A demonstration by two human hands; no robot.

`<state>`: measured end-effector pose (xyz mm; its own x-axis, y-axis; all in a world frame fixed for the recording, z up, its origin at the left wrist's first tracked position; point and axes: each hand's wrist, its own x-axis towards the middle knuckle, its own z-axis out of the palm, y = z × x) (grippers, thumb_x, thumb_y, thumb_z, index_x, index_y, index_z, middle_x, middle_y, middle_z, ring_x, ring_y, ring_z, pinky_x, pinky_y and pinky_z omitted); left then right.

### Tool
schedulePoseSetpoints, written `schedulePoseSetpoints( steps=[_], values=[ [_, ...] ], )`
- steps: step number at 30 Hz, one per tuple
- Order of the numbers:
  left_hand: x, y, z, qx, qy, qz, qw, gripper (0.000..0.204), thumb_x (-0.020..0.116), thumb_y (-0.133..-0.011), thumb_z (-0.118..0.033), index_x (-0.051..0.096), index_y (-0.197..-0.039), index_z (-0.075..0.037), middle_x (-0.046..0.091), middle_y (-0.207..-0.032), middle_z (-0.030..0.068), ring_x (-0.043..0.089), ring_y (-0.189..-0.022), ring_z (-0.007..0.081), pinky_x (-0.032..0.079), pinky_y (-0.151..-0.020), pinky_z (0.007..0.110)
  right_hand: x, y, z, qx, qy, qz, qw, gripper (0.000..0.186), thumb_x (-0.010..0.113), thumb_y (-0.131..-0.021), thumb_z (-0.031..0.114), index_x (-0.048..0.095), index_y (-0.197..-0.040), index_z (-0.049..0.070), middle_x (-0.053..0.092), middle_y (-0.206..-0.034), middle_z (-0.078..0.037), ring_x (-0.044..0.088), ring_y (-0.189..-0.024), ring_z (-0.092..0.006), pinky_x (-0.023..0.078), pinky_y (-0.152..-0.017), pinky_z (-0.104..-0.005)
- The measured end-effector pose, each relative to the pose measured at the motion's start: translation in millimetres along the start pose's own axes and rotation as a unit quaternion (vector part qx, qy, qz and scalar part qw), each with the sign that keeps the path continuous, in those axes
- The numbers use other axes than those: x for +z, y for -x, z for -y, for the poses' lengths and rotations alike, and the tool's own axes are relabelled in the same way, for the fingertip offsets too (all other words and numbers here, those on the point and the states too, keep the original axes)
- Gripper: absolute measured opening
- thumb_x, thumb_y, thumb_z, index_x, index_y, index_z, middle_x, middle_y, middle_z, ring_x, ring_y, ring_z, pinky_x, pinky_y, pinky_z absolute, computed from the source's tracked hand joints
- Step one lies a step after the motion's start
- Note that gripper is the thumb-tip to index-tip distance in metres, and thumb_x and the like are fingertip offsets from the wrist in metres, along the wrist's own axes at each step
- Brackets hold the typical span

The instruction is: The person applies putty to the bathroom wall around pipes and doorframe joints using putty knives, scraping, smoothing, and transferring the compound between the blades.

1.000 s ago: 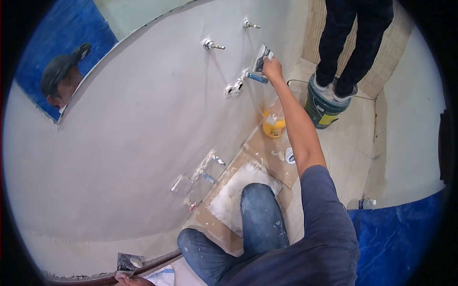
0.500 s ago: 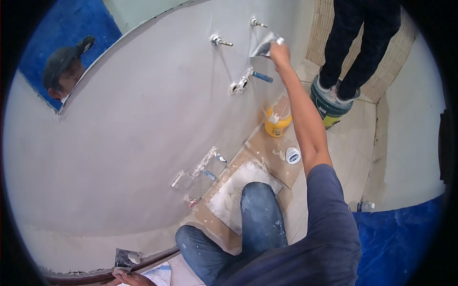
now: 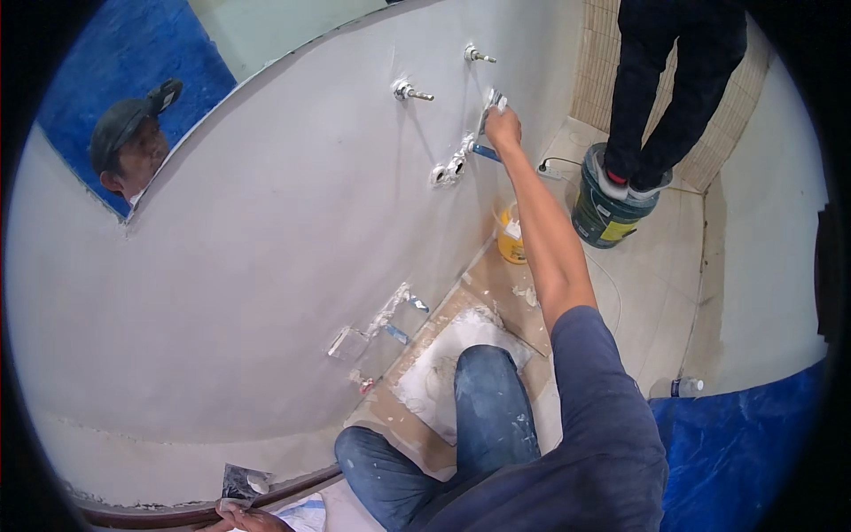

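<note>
- I see the right hand lower than half a second ago, nearer the blue pipe stub; its fingers grip the right scraper at the wall;
- the left hand grips the left scraper, low down, with a white dab on it;
- I'd judge both light, stiff, springy; hold the end away from the blade's edge;
- I count two scrapers, two metal stubs, one yellow bucket, one green bucket.

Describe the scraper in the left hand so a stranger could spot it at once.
Find the big grey wall and follow it down to the view's lower left. There, the left hand holds the scraper, its dark, squarish blade upward. Unlike the other scraper, up by a blue pipe in the right hand, it bears a plain pale lump.
</note>
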<state>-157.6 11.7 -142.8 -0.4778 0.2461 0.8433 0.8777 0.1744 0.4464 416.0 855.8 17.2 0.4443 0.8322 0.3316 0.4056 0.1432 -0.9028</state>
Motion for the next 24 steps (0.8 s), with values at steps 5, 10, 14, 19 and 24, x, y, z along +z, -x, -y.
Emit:
schedulePoseSetpoints(
  steps=[5,10,14,19,24],
  values=[
    [7,12,-1,0.061,-0.131,0.041,0.989,0.041,0.036,-0.109,-0.026,0.053,-0.138,-0.003,0.036,-0.155,0.0274,0.039,-0.142,0.0425,0.037,-0.115,0.052,-21,28,20,-0.046,-0.014,0.019,0.999,0.041,0.052,-0.095,0.031,0.066,-0.120,0.003,0.067,-0.117,-0.027,0.062,-0.113,-0.0459,0.047,-0.098,-0.0516],
    [21,5,-4,0.001,-0.113,0.006,0.994,0.041,0.034,-0.110,-0.024,0.054,-0.135,0.002,0.043,-0.149,0.0284,0.042,-0.139,0.0446,0.038,-0.113,0.053,-6,77,37,-0.203,0.019,-0.050,0.978,0.031,0.052,-0.097,0.022,0.061,-0.117,-0.001,0.064,-0.110,-0.027,0.063,-0.102,-0.0462,0.049,-0.087,-0.0534],
    [5,2,3,0.065,-0.215,0.033,0.974,0.043,0.035,-0.110,-0.025,0.053,-0.134,0.006,0.046,-0.148,0.0283,0.042,-0.139,0.0437,0.037,-0.114,0.052,-9,148,53,-0.341,-0.042,-0.018,0.939,0.027,0.051,-0.098,0.018,0.062,-0.114,-0.001,0.064,-0.103,-0.028,0.063,-0.094,-0.0468,0.050,-0.080,-0.0535],
    [26,6,3,0.013,-0.185,0.033,0.982,0.042,0.037,-0.110,-0.025,0.053,-0.136,0.005,0.044,-0.150,0.0266,0.042,-0.140,0.0401,0.038,-0.114,0.050,-60,88,18,-0.165,-0.004,-0.059,0.984,0.027,0.052,-0.098,0.020,0.063,-0.110,-0.002,0.068,-0.096,-0.028,0.065,-0.090,-0.0487,0.050,-0.078,-0.0557],
    [-13,-6,46,0.047,-0.092,-0.007,0.995,0.043,0.043,-0.108,-0.023,0.051,-0.140,0.004,0.046,-0.148,0.0276,0.044,-0.139,0.0379,0.040,-0.114,0.046,-29,31,6,-0.111,0.035,-0.043,0.992,0.030,0.052,-0.097,0.020,0.063,-0.113,-0.002,0.068,-0.098,-0.030,0.065,-0.094,-0.0488,0.050,-0.083,-0.0561]
  ],
)
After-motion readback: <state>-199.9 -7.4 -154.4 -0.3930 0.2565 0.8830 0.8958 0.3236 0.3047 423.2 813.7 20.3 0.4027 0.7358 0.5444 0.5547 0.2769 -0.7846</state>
